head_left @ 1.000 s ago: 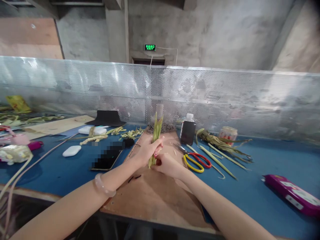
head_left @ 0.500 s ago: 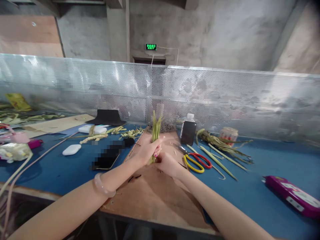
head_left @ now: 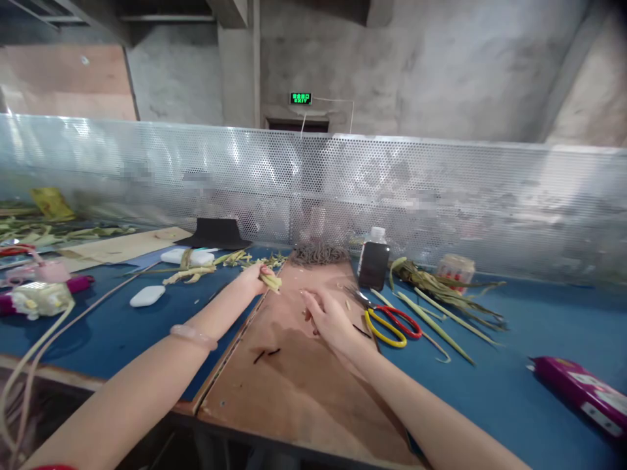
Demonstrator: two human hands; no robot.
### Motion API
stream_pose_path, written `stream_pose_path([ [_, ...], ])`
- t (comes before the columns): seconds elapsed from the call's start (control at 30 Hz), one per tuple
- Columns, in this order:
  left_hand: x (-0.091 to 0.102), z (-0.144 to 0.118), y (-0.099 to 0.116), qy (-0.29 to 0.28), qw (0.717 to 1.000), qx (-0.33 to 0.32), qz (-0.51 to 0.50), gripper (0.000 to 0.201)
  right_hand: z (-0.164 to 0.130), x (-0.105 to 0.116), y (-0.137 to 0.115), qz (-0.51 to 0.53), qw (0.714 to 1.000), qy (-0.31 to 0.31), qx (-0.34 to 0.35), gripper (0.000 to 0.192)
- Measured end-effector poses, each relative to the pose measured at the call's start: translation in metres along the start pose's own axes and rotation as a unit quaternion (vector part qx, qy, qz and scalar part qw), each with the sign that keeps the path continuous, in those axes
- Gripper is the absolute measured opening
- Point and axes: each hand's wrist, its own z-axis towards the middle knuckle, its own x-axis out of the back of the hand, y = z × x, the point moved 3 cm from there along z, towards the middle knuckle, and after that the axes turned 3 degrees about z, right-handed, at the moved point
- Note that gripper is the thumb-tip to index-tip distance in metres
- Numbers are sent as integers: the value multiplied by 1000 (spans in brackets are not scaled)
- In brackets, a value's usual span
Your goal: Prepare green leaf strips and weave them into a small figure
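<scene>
Left hand (head_left: 255,279) has its grip closed on a flat green leaf bundle (head_left: 271,281) at the smooth brown board's (head_left: 304,378) left edge; right hand (head_left: 327,318) rests open-fingered on that board.

Left hand (head_left: 255,279) clasps leaf bundle (head_left: 271,281) (right hand (head_left: 329,320) rests on board (head_left: 298,372)).

Hidden and cut off at the bench

The left hand (head_left: 253,277) covers most of the leaf bundle (head_left: 271,281); only its end shows. The right hand (head_left: 327,318) lies fingers down, so whether it pinches anything cannot be told. The purple pack (head_left: 578,391) runs off the right edge. Patches on the mesh screen (head_left: 441,196) are blurred, and the bottle (head_left: 373,261) label is too small to read.
</scene>
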Motion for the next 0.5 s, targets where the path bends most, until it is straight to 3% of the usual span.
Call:
stream_pose_path([
  [0.17, -6, -9, -47, -38, 992, 32, 115, 30, -4, -8, -13, 84, 995, -51, -5, 42],
  [0.23, -6, -16, -66, -50, 985, 41, 162, 24, -4, -13, -14, 132, 987, -82, -27, 36],
  [0.33, -2, -25, -83, -59, 971, 30, 230, 32, -4, -17, -7, 139, 982, -100, -78, 27],
  [0.43, 1, -32, -88, -86, 949, 18, 302, 35, 1, -11, 2, 94, 990, -50, -96, 25],
  [0.5, 0, -36, -91, -118, 931, 14, 344, 37, 9, 2, 3, 60, 994, 33, -81, 29],
])
